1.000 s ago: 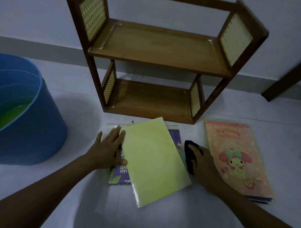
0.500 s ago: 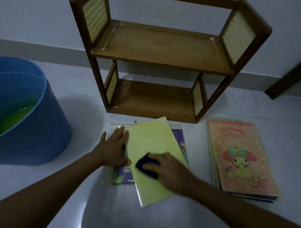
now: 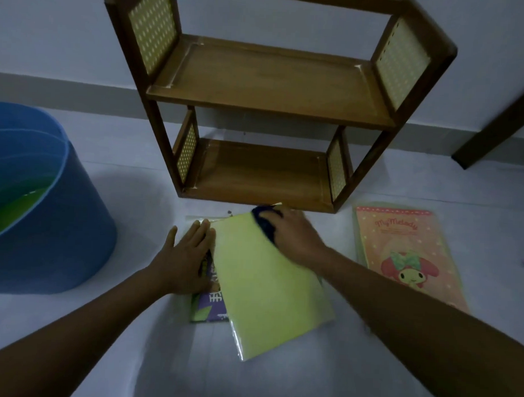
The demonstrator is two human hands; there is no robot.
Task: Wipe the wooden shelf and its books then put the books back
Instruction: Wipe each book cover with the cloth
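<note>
Head view, pretty dim: the right hand (image 3: 292, 238) is closed down over a dark blue cloth (image 3: 264, 220), pressing it on the far corner of the yellow-green book (image 3: 266, 284) just below the middle of the frame. The left hand (image 3: 184, 255) lies flat, fingers spread and gripping nothing, on the stack beside the book's left edge, over a purple book (image 3: 209, 306) underneath.

My take on doing this bit well: keep that left palm down so the glossy cover doesn't skate around, and run the cloth in long strokes corner to corner instead of scrubbing one spot. I'd go light on water too, since it's paper inside.

Both forearms come in from the bottom corners, the right one reaching further up. The wooden shelf (image 3: 273, 89) stands empty at top centre, the pink book (image 3: 401, 250) lies at right, and a blue tub (image 3: 60, 236) sits at left.
</note>
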